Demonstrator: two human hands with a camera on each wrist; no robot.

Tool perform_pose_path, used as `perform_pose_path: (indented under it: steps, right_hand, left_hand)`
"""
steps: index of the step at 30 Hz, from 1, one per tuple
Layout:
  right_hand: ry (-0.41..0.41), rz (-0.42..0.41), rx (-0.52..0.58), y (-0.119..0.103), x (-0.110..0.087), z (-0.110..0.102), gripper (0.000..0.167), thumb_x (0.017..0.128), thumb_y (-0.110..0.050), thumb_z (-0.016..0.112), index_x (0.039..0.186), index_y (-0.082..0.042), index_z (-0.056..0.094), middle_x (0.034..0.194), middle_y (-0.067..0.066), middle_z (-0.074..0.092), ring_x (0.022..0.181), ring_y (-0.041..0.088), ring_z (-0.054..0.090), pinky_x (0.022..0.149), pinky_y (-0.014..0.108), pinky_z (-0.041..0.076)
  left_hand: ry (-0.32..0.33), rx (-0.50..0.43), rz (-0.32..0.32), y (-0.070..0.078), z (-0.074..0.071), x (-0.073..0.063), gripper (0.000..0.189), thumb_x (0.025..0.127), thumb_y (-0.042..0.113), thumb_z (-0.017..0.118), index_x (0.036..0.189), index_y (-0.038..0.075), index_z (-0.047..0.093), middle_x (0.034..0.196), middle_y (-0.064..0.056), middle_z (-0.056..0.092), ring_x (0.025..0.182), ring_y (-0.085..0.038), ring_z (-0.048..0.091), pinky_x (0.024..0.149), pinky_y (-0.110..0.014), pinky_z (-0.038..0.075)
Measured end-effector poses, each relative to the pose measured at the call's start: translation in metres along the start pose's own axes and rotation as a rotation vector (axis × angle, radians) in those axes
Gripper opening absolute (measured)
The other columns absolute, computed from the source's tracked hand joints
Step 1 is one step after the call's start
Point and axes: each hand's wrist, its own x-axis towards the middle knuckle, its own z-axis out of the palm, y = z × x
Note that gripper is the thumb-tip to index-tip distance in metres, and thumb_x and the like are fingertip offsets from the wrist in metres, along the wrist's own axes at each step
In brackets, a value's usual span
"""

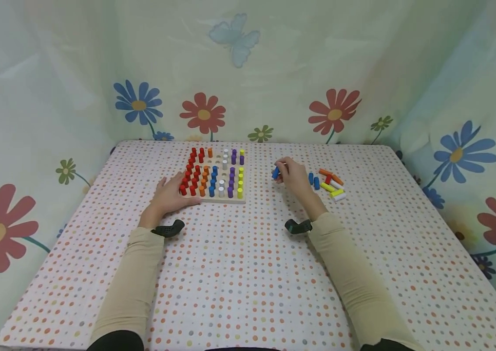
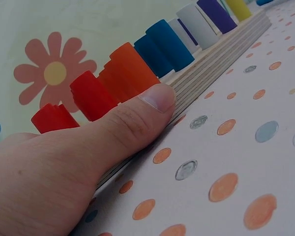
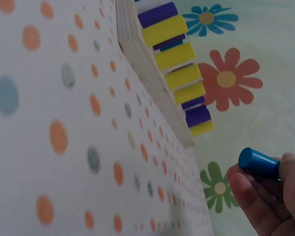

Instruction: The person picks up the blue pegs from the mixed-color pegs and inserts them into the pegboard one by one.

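Note:
A wooden pegboard stands left of centre, holding upright pegs in red, orange, blue, white, purple and yellow. My left hand rests at its near left corner. In the left wrist view, the left thumb lies straight along the board's front edge beside the red and orange pegs. To the right of the board, my right hand pinches a blue peg between thumb and fingers. The right wrist view shows that blue peg sticking out from the fingertips, apart from the board.
Loose pegs lie in a group right of my right hand: blue pegs, orange pegs, a red peg, yellow pegs and white pegs. A dotted cloth covers the table. Flowered curtains hang behind and at both sides.

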Motion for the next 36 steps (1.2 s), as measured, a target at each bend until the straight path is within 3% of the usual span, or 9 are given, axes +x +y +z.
perform_pose_path:
  steps: [7, 11, 15, 24, 32, 36]
  right_hand:
    - [-0.117, -0.050, 0.084, -0.052, 0.022, 0.020, 0.034, 0.102, -0.025, 0.043, 0.119, 0.000, 0.057, 0.104, 0.017, 0.067, 0.089, 0.025, 0.070, 0.081, 0.037, 0.058]
    - [-0.220, -0.093, -0.039, -0.083, 0.043, 0.033, 0.031, 0.100, -0.023, 0.047, 0.119, -0.004, 0.061, 0.109, 0.011, 0.066, 0.096, 0.019, 0.068, 0.083, 0.029, 0.056]
    - [-0.283, -0.146, -0.164, -0.101, 0.062, 0.050, 0.027, 0.098, -0.023, 0.053, 0.115, -0.007, 0.066, 0.106, 0.006, 0.067, 0.091, 0.016, 0.065, 0.081, 0.028, 0.055]
    - [-0.358, -0.257, -0.412, -0.113, 0.083, 0.079, 0.021, 0.095, -0.016, 0.058, 0.109, -0.008, 0.072, 0.108, 0.006, 0.071, 0.100, 0.019, 0.064, 0.089, 0.029, 0.053]
    - [-0.365, -0.219, -0.425, -0.120, 0.077, 0.090, 0.020, 0.094, -0.010, 0.059, 0.110, -0.007, 0.070, 0.106, 0.006, 0.069, 0.099, 0.018, 0.063, 0.091, 0.030, 0.052]
    - [-0.369, -0.249, -0.467, -0.120, 0.076, 0.093, 0.019, 0.095, -0.011, 0.058, 0.108, -0.009, 0.071, 0.105, 0.004, 0.069, 0.097, 0.016, 0.062, 0.090, 0.028, 0.052]
  left_hand:
    - [-0.001, -0.002, 0.004, -0.002, -0.001, 0.002, 0.130, 0.057, 0.091, 0.054, 0.153, 0.009, 0.019, 0.159, -0.011, 0.018, 0.147, -0.029, 0.016, 0.118, -0.053, -0.006]
    - [0.001, 0.017, -0.001, -0.002, -0.002, 0.003, 0.129, 0.059, 0.089, 0.054, 0.152, 0.009, 0.019, 0.159, -0.011, 0.019, 0.147, -0.029, 0.017, 0.118, -0.053, -0.004]
    - [0.011, 0.007, 0.000, -0.002, -0.002, 0.001, 0.129, 0.058, 0.090, 0.054, 0.152, 0.008, 0.021, 0.158, -0.012, 0.022, 0.146, -0.029, 0.019, 0.118, -0.053, -0.003]
    - [0.034, -0.002, 0.008, 0.002, 0.002, -0.002, 0.128, 0.059, 0.090, 0.054, 0.152, 0.008, 0.022, 0.157, -0.012, 0.024, 0.146, -0.029, 0.021, 0.118, -0.053, -0.001]
    - [0.037, -0.002, 0.014, 0.000, 0.003, 0.000, 0.128, 0.059, 0.089, 0.055, 0.152, 0.008, 0.021, 0.157, -0.013, 0.023, 0.146, -0.029, 0.021, 0.118, -0.053, -0.003]
    - [0.028, -0.007, 0.004, 0.000, 0.003, 0.000, 0.127, 0.060, 0.088, 0.055, 0.152, 0.007, 0.021, 0.157, -0.013, 0.024, 0.146, -0.029, 0.021, 0.118, -0.053, -0.004]
